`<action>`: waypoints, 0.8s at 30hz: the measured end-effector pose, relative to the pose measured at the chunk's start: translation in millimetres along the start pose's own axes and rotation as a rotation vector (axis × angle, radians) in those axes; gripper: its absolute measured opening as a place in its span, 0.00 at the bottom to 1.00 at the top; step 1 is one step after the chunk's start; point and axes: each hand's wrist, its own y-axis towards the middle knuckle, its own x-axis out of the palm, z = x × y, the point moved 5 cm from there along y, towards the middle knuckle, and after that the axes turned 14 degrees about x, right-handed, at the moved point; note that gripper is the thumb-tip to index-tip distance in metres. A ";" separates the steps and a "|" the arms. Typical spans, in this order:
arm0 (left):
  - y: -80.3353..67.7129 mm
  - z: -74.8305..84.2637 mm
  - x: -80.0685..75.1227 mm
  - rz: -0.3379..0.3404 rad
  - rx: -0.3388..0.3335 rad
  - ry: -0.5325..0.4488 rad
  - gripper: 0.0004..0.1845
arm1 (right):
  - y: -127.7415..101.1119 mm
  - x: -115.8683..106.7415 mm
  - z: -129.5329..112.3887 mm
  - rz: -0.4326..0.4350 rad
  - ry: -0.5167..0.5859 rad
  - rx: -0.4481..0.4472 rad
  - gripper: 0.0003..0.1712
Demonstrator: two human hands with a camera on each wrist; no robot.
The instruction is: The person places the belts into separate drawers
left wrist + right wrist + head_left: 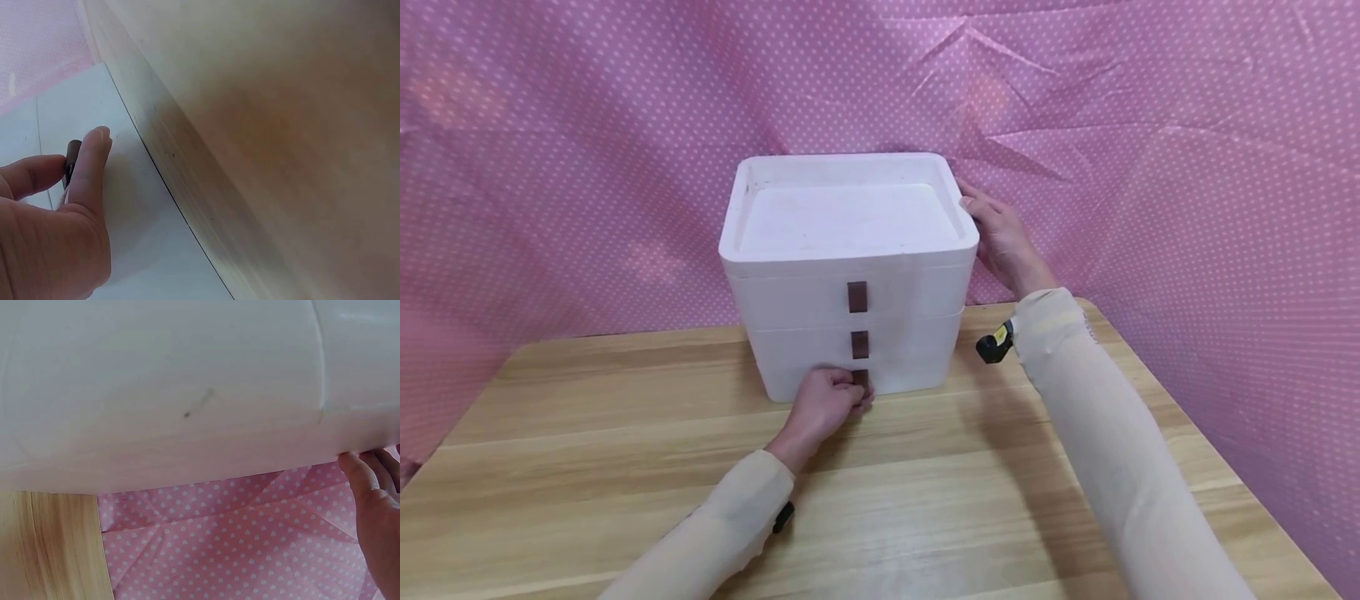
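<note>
A white three-drawer storage box stands on the wooden table, all its drawers pushed in. Brown pull tabs run down its front. At the lowest one, my left hand pinches the bottom pull tab between thumb and fingers, close above the table. My right hand rests against the upper right side of the box, thumb near the top rim and fingers reaching toward the back. In the right wrist view its extended fingers touch the edge of the white side wall.
The box's lid is a shallow recessed tray with a raised rim. Pink dotted cloth hangs behind and on both sides of the wooden table. A small black device is worn at the right wrist.
</note>
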 end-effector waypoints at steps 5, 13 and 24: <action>-2.3 0.3 -2.3 -0.022 0.018 0.037 0.15 | 0.5 -0.9 -0.7 0.001 -0.019 0.009 0.30; -20.1 2.5 -41.7 -0.059 0.233 0.381 0.16 | -2.3 -3.9 2.0 0.031 -0.268 0.099 0.30; -62.5 12.6 -92.7 0.032 0.396 0.952 0.33 | -95.0 -71.3 64.0 0.100 -1.308 0.297 0.50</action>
